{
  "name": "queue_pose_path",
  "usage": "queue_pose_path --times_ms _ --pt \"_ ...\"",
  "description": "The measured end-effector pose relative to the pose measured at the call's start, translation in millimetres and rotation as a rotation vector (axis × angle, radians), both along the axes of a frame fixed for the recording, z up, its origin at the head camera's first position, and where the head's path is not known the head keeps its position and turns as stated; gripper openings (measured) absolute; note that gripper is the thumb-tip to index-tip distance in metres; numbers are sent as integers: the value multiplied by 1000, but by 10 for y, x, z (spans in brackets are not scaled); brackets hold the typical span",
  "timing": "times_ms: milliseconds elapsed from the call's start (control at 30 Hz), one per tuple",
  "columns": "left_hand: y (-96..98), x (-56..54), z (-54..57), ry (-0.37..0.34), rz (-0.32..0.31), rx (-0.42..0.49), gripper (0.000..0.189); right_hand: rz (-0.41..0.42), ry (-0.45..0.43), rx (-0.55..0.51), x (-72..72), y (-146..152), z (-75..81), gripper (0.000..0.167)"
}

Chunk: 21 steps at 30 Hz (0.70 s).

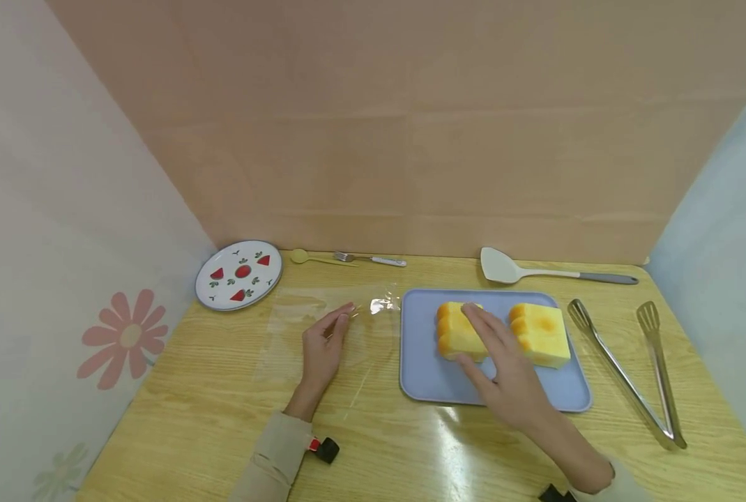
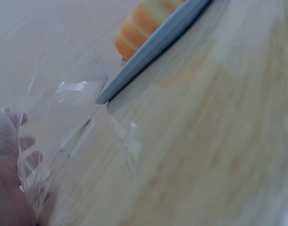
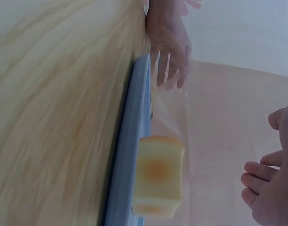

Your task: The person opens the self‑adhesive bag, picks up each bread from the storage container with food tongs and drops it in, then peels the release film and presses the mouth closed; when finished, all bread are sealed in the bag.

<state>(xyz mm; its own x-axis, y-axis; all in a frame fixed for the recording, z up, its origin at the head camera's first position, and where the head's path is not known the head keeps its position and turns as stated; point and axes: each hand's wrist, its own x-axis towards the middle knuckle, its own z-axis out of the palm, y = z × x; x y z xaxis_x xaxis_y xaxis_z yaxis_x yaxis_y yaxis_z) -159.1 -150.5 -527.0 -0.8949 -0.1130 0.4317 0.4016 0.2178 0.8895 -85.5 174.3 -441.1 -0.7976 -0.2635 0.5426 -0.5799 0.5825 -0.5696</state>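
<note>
My left hand point(image 1: 323, 350) pinches a clear plastic bag point(image 1: 294, 324) between thumb and fingers, just left of the tray. In the left wrist view the bag's thin film point(image 2: 80, 89) stands raised from the tabletop beside the fingers. On the blue tray point(image 1: 429, 390) sit two bread loaves, a left loaf point(image 1: 457, 335) and a right loaf point(image 1: 545, 335), each yellow with browned ridges. Over the left loaf hovers my right hand point(image 1: 505, 376), fingers extended and partly covering it. The right wrist view shows that hand point(image 3: 271, 183) apart from the bread point(image 3: 158, 174), holding nothing.
Metal tongs point(image 1: 627, 380) lie spread to the right of the tray. Behind it rests a white spatula point(image 1: 501, 266) with a grey handle. A fork point(image 1: 385, 261), a yellow spoon point(image 1: 300, 256) and a strawberry-patterned plate point(image 1: 238, 279) line the back left, by the wall.
</note>
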Motion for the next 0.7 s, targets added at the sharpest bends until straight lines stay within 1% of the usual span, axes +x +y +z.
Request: queue_pose_path --times_ms 67,167,267,300,433,533,667,700 --pt "0 2 1 -1 -2 -2 23 -25 15 -33 12 86 5 73" --pt "1 4 3 -6 -5 -12 24 -63 63 -83 19 221 0 75" --pt "1 4 9 -14 -11 -13 25 -107 100 -109 29 376 -9 74" --pt "2 2 10 -17 -12 -12 25 -121 105 -119 37 430 -12 74" --pt "3 1 8 -13 -12 -2 24 -163 179 -156 49 634 -35 63" --pt "0 1 -10 -5 -10 3 23 -206 213 -164 66 780 -56 59" --pt "-8 6 -27 -7 -6 3 22 -277 203 -147 119 974 -89 55" --pt "-9 9 -26 -9 -7 1 22 -291 214 -144 129 1016 -104 54"
